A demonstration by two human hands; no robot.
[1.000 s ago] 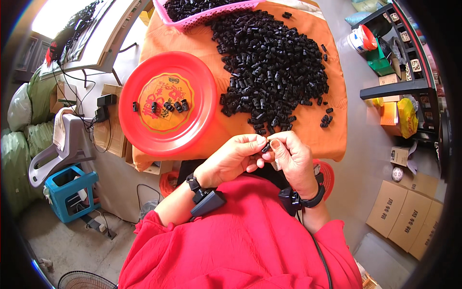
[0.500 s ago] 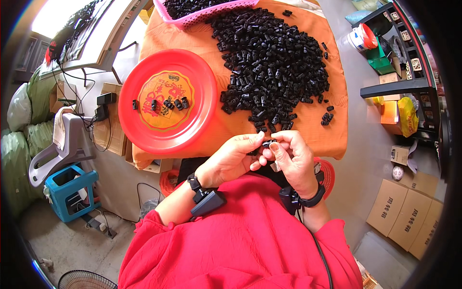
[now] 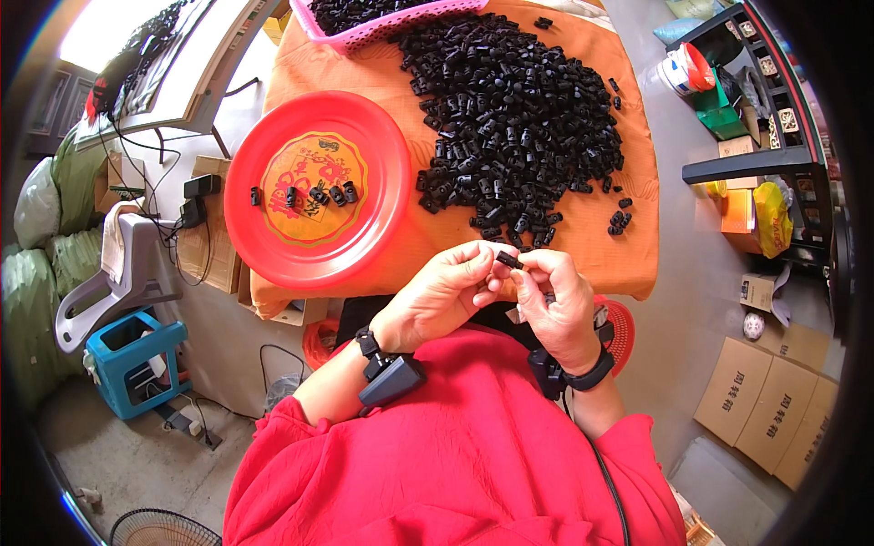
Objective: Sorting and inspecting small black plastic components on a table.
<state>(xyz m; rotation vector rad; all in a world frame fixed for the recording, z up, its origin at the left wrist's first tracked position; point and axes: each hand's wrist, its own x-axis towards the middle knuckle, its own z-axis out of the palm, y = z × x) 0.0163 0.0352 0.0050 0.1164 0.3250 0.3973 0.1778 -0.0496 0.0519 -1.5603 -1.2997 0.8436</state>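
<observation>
Just past the table's front edge, a small black cord lock (image 3: 509, 260) is pinched between the fingertips of both my hands. My left hand (image 3: 439, 289) meets it from the left with thumb and curled fingers. Thumb and forefinger of my right hand (image 3: 563, 305) close on its other end; a small pale bit shows under that hand, too hidden to name. Beyond my fingers spreads a large heap of similar cord locks (image 3: 519, 127). To the left, several lie in a row across the middle of a red round plate (image 3: 364, 250).
An orange cloth (image 3: 628, 264) covers the table. At its far edge stands a pink basket (image 3: 401, 29) full of black pieces. Left on the floor is a blue stool (image 3: 137, 364); cardboard boxes (image 3: 765, 400) and a dark shelf (image 3: 756, 168) are at right.
My hands have risen slightly, and the cord lock between them has turned and shows more plainly. The plate and the heap look much the same.
</observation>
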